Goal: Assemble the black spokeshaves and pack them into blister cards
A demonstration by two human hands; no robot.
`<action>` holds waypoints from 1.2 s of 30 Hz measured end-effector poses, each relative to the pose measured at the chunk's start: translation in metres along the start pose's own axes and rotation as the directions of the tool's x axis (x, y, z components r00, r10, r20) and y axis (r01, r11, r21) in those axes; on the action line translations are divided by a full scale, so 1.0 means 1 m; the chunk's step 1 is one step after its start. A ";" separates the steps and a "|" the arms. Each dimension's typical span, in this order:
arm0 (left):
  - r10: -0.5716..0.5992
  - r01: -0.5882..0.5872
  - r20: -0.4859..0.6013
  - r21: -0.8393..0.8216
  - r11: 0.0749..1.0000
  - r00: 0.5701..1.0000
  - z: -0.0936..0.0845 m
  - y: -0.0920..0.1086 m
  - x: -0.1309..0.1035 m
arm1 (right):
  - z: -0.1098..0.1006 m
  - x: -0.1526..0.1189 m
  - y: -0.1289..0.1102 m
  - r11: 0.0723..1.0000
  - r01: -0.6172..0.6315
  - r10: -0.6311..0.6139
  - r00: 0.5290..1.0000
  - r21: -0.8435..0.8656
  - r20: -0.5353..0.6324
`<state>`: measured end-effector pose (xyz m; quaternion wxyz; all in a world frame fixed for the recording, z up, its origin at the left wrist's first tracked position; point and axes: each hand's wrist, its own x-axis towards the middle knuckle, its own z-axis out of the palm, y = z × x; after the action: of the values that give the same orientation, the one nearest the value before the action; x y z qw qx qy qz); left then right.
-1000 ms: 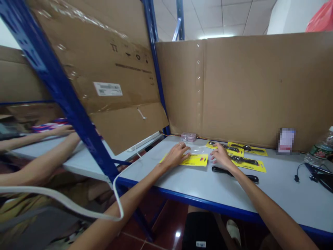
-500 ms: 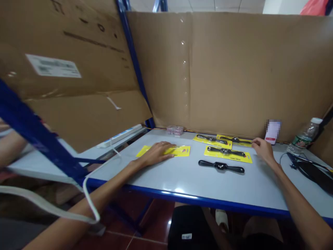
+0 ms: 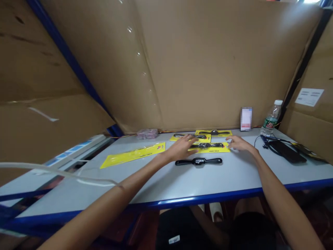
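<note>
My left hand (image 3: 182,147) is over the left end of a packaged black spokeshave (image 3: 204,145) on a yellow card, fingers apart. At that card's right end is my right hand (image 3: 239,143), fingers spread and apparently holding nothing; whether the fingertips touch the card I cannot tell. Behind lie two more carded spokeshaves, one to the left (image 3: 177,135) and one farther back (image 3: 214,132). Nearer the table's front, a loose black spokeshave (image 3: 199,161) rests on the bare tabletop. A yellow card in clear plastic (image 3: 132,155) lies left of my left hand, with no tool visible on it.
The grey table (image 3: 166,184) has a blue front edge. At the back stand pink packs (image 3: 147,133), a phone (image 3: 246,119) and a bottle (image 3: 271,118). A black case with a cord (image 3: 287,151) lies right. A white cable (image 3: 65,172) crosses at left, near a power strip (image 3: 75,149).
My left hand has left the yellow card at the left and moved right to the middle carded spokeshave. My right hand has come from the rear card to the middle one. The view has turned right.
</note>
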<state>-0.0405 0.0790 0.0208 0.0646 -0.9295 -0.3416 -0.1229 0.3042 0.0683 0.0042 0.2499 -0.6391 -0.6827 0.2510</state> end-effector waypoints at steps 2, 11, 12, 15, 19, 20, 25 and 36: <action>0.052 -0.053 0.074 0.015 0.998 0.996 0.008 0.018 0.034 | -0.001 -0.002 -0.004 1.000 0.006 -0.005 0.998 -0.015 0.070; 0.124 -0.126 0.224 -0.004 0.992 0.967 0.027 0.025 0.090 | 0.002 0.006 -0.003 0.997 0.036 -0.028 0.993 -0.071 0.118; 0.121 -0.124 0.223 0.000 0.992 0.967 0.027 0.026 0.089 | 0.002 0.007 -0.003 0.997 0.040 -0.032 0.992 -0.069 0.118; 0.116 -0.121 0.222 0.010 0.993 0.968 0.025 0.030 0.089 | 0.001 0.008 -0.003 0.996 0.051 -0.041 0.991 -0.071 0.131; 0.098 -0.104 0.209 0.020 0.994 0.973 0.023 0.036 0.087 | 0.000 0.005 -0.006 0.995 0.075 -0.063 0.986 -0.071 0.155; 0.093 -0.099 0.204 0.021 0.995 0.975 0.023 0.037 0.086 | 0.000 0.004 -0.007 0.994 0.081 -0.070 0.986 -0.069 0.149; 0.086 -0.090 0.167 0.020 0.996 0.982 0.019 0.043 0.077 | 0.005 -0.006 -0.011 0.995 0.094 -0.091 0.992 -0.034 0.085; 0.014 -0.015 0.105 0.006 1.000 0.994 0.028 0.051 0.071 | 0.024 -0.001 -0.013 0.976 0.055 -0.039 0.996 0.212 -0.082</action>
<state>0.0498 0.0900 0.0110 0.0504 -0.9369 -0.3382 -0.0725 0.2789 0.0662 -0.0056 0.3492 -0.6015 -0.6565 0.2920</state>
